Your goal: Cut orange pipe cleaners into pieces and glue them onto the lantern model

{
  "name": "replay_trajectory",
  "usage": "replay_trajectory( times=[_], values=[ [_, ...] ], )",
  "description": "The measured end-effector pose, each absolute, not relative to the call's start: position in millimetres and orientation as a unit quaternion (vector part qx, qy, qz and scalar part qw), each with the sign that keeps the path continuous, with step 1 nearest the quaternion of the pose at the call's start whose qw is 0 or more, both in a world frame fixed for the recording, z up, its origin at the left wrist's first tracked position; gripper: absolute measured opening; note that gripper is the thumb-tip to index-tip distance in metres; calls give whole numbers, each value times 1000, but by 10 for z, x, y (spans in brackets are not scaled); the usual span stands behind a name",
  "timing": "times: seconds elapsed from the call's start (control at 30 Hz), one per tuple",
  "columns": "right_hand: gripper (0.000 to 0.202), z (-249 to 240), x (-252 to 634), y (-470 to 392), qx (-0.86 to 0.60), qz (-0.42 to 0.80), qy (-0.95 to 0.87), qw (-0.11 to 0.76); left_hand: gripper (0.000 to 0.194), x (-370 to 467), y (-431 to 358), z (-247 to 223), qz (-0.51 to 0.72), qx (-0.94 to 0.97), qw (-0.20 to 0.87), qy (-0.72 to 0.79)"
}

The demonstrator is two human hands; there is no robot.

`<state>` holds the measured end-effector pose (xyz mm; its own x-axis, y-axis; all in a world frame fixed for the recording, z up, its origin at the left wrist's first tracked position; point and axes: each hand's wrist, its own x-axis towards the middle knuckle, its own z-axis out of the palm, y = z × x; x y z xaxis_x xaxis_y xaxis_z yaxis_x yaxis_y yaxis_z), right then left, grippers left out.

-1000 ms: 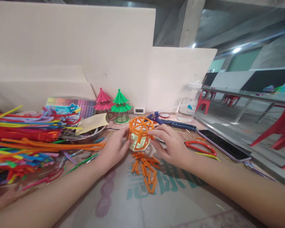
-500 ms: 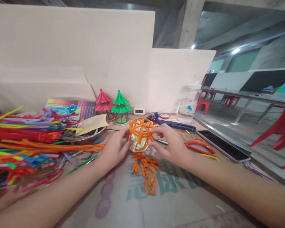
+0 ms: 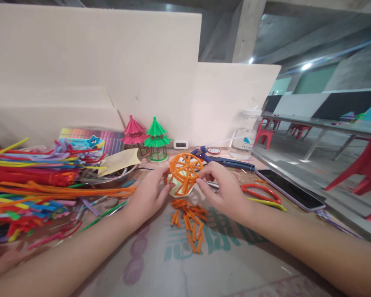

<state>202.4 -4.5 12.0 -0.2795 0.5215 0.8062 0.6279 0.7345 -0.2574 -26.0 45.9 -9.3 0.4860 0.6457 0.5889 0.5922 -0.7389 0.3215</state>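
Note:
Between my two hands is an orange pipe-cleaner frame (image 3: pixel 187 170), with a spoked round top tilted toward me and short posts below. My left hand (image 3: pixel 153 192) grips its left side between thumb and fingers. Thumb and fingertips of my right hand (image 3: pixel 224 192) pinch at its right edge. A pale paper piece (image 3: pixel 178 189) lies under or behind the frame, partly hidden. Several short cut orange pipe-cleaner pieces (image 3: pixel 190 220) are piled just in front of it on the table.
Left are bundles of coloured pipe cleaners (image 3: pixel 27 177) and a marker set (image 3: pixel 89 140). Behind stand pink (image 3: pixel 132 132) and green (image 3: pixel 156 138) pipe-cleaner pavilions and a small clock (image 3: pixel 181 144). A glue gun (image 3: pixel 200 152), bottle (image 3: pixel 245 136), orange-handled tool (image 3: pixel 262 192) and phone (image 3: pixel 290 189) are on the right.
The orange frame has tipped, so its spoked top faces me more. Both hands stay at its sides, with the right fingers shifted slightly.

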Motion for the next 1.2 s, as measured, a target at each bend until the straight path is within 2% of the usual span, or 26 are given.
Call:
replay_trajectory(
  times=[0.37,0.63,0.93,1.2],
  values=[
    [2,157,2070,-61,-348,-33,-796,493,40,-260,444,-84,362,867,8,342],
    [17,254,2084,-83,-302,-93,-840,442,39,-268,423,-68,364,871,-25,329],
    [10,314,1963,-175,-361,-28,-820,444,43,-247,395,-54,366,874,-43,316],
    [19,159,2083,-84,-361,-4,-793,491,38,-259,483,-126,377,827,61,412]
  ],
)
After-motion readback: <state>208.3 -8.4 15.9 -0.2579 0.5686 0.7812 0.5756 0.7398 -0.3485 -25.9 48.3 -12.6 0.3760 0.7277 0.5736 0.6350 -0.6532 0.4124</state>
